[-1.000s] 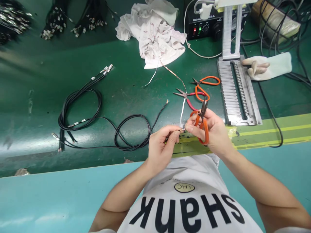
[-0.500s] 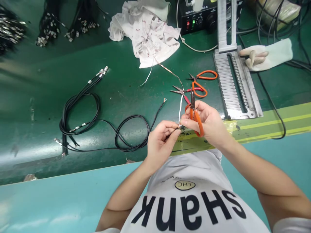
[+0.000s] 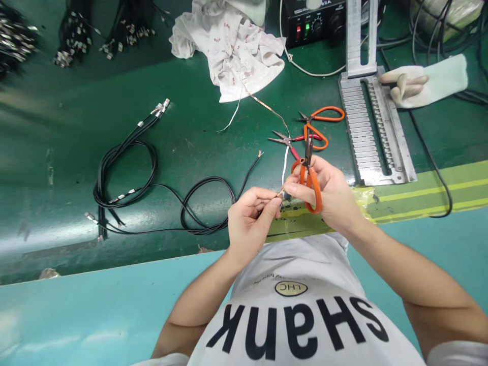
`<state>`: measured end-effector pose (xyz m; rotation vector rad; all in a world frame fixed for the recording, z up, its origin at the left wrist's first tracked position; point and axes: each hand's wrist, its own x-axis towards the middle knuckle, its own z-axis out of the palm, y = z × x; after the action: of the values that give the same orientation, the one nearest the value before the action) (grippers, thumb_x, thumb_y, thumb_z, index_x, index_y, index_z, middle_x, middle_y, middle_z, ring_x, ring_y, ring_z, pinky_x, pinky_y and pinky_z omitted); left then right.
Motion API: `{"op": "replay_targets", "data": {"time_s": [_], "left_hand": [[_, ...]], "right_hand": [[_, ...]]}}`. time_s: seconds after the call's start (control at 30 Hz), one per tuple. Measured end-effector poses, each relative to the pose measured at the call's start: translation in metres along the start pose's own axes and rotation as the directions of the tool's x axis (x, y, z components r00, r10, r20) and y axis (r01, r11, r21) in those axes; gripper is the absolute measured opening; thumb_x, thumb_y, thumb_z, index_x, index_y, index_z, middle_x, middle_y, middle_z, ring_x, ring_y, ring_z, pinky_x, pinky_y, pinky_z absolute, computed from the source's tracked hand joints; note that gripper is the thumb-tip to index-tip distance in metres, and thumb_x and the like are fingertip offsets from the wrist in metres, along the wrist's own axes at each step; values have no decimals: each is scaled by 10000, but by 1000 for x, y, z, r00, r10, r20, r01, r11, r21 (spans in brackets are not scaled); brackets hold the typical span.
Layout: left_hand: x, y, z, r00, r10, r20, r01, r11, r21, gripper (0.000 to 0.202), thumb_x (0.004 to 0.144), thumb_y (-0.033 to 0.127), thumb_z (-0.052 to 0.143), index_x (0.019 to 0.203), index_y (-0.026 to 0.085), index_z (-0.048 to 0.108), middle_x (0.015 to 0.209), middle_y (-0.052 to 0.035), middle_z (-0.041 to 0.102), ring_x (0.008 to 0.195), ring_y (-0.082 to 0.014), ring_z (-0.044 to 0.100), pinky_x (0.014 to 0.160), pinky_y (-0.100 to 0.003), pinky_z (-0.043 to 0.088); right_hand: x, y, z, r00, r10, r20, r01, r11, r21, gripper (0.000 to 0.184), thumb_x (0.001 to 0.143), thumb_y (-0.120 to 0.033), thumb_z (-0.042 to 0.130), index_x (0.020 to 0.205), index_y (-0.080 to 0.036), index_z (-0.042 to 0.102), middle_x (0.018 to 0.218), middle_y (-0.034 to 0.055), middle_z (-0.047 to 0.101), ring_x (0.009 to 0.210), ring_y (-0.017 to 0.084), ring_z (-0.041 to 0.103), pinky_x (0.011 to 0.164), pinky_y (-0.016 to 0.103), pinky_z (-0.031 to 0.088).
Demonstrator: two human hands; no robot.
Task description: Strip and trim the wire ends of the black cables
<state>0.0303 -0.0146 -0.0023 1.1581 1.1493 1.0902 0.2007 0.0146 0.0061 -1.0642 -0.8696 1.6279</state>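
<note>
My left hand [image 3: 249, 218] is closed, thumb against index finger, on the end of a black cable whose thin inner wires [image 3: 281, 194] stick out at the fingertips. Close against it, my right hand [image 3: 332, 192] holds orange-handled scissors [image 3: 314, 185] in its palm and fingers, blades pointing away from me. Its thumb and index finger also pinch near the wire ends. A white strip [image 3: 285, 165] runs up from the fingertips. Beyond lie red-handled pliers [image 3: 285, 139] and a second pair of orange-handled scissors [image 3: 320, 127].
Looped black cable [image 3: 208, 230] and a coiled cable bundle [image 3: 101, 183] with metal connectors lie left. A white cloth [image 3: 244, 56], a black control box [image 3: 312, 28], a slotted metal fixture [image 3: 366, 137] and a glove [image 3: 430, 81] are farther back. Yellow-green tape [image 3: 419, 201] lines the table edge.
The wires at my left fingertips now show more, spread apart. Both hands stay together, and the right still holds the scissors. The whole view has shifted slightly.
</note>
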Motion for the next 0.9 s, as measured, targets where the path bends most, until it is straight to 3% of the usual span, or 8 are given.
{"op": "replay_targets", "data": {"time_s": [0.2, 0.47, 0.63, 0.73, 0.9], "left_hand": [[1, -1, 1, 998, 30, -54, -27, 997, 71, 166, 867, 309, 743, 886, 156, 681, 690, -9, 681, 585, -92, 622, 544, -184, 492], [1, -4, 1, 992, 113, -52, -107, 989, 104, 91, 861, 218, 745, 899, 166, 680, 772, -3, 717, 637, -84, 649, 606, -179, 527], [1, -7, 5, 985, 148, -87, -131, 976, 173, 110, 865, 248, 740, 894, 163, 676, 829, -20, 732, 682, -101, 667, 651, -205, 549], [0, -6, 6, 988, 126, -85, -109, 977, 183, 129, 876, 282, 730, 894, 164, 681, 788, -18, 718, 665, -105, 657, 637, -212, 542], [1, 1, 1, 998, 22, -59, -21, 1000, 17, 125, 898, 289, 709, 946, 174, 694, 671, -2, 669, 588, -93, 608, 534, -193, 471]], "right_hand": [[-6, 3, -1, 999, 43, 21, -43, 999, 11, 473, 619, -307, 937, 919, -224, 581, 810, -26, 688, 703, 125, 641, 665, 263, 531], [-6, -3, 2, 999, 31, -18, -32, 999, -40, 459, 626, -279, 931, 905, -227, 570, 820, -8, 717, 723, 146, 653, 693, 290, 528], [-7, -5, 5, 998, -6, -57, 0, 995, -103, 463, 621, -272, 928, 896, -236, 558, 809, -9, 722, 688, 147, 651, 652, 290, 515], [-8, -5, 9, 996, -53, -78, 38, 984, -177, 443, 634, -308, 921, 879, -241, 557, 779, -16, 695, 705, 159, 649, 645, 296, 503], [-11, -3, -1, 982, -175, -72, 142, 933, -330, 342, 730, -372, 862, 904, -240, 599, 790, -9, 640, 702, 151, 567, 649, 304, 447]]}}
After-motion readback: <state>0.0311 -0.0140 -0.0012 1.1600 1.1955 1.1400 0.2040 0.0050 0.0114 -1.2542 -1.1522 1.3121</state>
